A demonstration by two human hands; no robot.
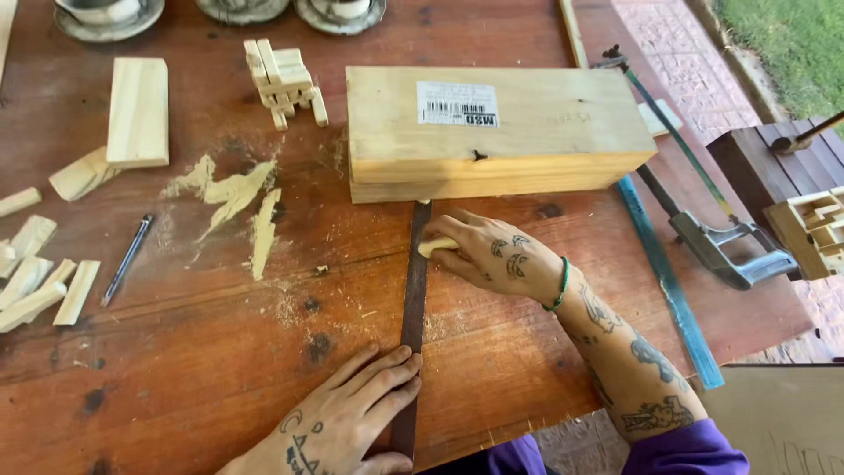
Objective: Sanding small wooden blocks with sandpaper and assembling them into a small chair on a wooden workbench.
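A long dark flat file (413, 299) lies lengthwise on the reddish wooden table (220, 369), its far end butting a big pale wood block (492, 132). My left hand (347, 413) presses flat on the file's near end, fingers spread over it. My right hand (492, 251) pinches a small pale wood piece (437, 247) and holds it against the file's upper part. Sawdust lies around the file.
A hacksaw (703, 229) and a blue strip (668, 281) lie at the right. Small wood pieces (35, 281), a pencil (127, 259), a flat board (138, 110) and a stacked wooden puzzle (283, 81) sit left and behind. Round dishes line the far edge.
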